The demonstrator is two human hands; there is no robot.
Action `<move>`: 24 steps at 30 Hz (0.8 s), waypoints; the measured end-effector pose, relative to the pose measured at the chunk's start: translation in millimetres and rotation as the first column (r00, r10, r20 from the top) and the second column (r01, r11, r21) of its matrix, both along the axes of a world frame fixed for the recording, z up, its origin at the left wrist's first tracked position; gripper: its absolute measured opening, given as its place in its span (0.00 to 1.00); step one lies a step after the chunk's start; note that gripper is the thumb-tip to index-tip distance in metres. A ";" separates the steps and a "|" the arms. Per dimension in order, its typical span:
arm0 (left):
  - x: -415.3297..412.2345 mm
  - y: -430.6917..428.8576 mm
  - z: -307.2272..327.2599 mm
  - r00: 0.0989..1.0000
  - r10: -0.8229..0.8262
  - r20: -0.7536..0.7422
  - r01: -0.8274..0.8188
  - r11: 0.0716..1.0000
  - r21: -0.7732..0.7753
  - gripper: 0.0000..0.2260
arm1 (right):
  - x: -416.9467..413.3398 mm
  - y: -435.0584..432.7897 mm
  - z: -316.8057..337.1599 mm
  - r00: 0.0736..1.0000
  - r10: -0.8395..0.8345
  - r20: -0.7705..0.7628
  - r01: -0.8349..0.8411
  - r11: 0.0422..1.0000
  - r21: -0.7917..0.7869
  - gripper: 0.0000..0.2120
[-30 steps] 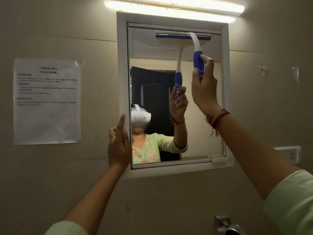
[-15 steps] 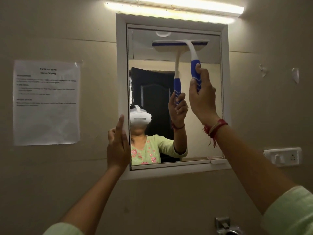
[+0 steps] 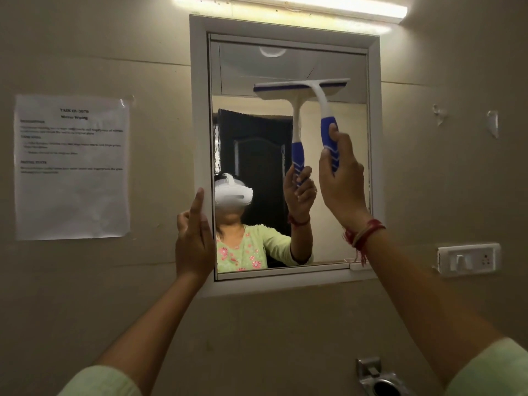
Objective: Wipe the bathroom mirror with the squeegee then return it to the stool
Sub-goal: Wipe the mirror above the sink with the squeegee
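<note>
A white-framed mirror (image 3: 200,110) hangs on the beige wall. The squeegee (image 3: 320,101) has a white head with a blue rubber strip and a blue-and-white handle. Its blade lies flat against the upper right of the glass, roughly a third of the way down. My right hand (image 3: 341,184) is shut on the handle from below. My left hand (image 3: 194,241) presses against the mirror's left frame near the bottom, forefinger pointing up. The glass reflects the squeegee, my hand and a person in a green top. The stool is out of view.
A printed sheet (image 3: 71,167) is taped to the wall at left. A tube light (image 3: 328,2) glows above the mirror. A white switch plate (image 3: 468,258) sits at right, and a metal fixture (image 3: 377,381) juts out below the mirror.
My right hand has drawn the squeegee down the glass from the top edge to about a third of the way down. My left hand has stayed on the frame.
</note>
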State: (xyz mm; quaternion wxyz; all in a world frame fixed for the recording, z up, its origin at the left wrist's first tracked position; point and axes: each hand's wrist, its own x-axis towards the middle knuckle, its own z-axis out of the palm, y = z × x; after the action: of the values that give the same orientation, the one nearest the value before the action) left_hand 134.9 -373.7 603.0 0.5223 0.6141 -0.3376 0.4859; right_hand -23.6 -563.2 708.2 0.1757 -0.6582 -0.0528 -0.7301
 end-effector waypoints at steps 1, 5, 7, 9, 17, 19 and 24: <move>0.4 0.0 0.2 1.000 -0.003 0.000 0.003 1.000 0.003 0.20 | -0.5 1.0 8.3 1.000 0.003 0.007 -0.003 1.000 0.002 0.18; 1.5 0.1 -0.6 1.000 -0.006 0.009 0.006 1.000 0.012 0.20 | 1.6 1.7 23.0 1.000 0.001 0.021 -0.001 1.000 0.014 0.17; 1.8 0.2 -0.9 1.000 -0.005 0.012 0.005 1.000 0.011 0.20 | 3.1 1.4 11.1 1.000 0.007 0.027 -0.007 1.000 0.018 0.17; 1.4 0.3 -0.5 1.000 -0.006 0.009 0.006 1.000 0.009 0.20 | 5.3 0.7 -7.8 0.999 0.016 0.028 -0.016 1.000 0.024 0.18; 0.5 -0.1 -0.7 1.000 -0.005 -0.003 0.005 1.000 0.000 0.20 | 4.9 7.2 -1.1 0.999 0.028 0.028 -0.029 0.999 0.015 0.18; 0.0 0.3 -0.4 1.000 -0.007 -0.002 0.007 1.000 0.000 0.20 | 4.0 8.7 5.3 0.999 0.028 0.025 -0.028 1.000 0.009 0.18; 1.7 -0.3 -1.1 1.000 0.000 -0.006 0.000 1.000 0.001 0.20 | 3.0 7.2 -35.3 1.000 0.022 -0.009 -0.022 0.999 0.038 0.18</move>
State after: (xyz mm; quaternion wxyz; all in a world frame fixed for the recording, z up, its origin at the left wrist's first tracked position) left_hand 136.6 -374.0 601.9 0.5232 0.6157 -0.3364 0.4837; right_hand -20.6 -556.0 673.0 0.1965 -0.6576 -0.0455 -0.7259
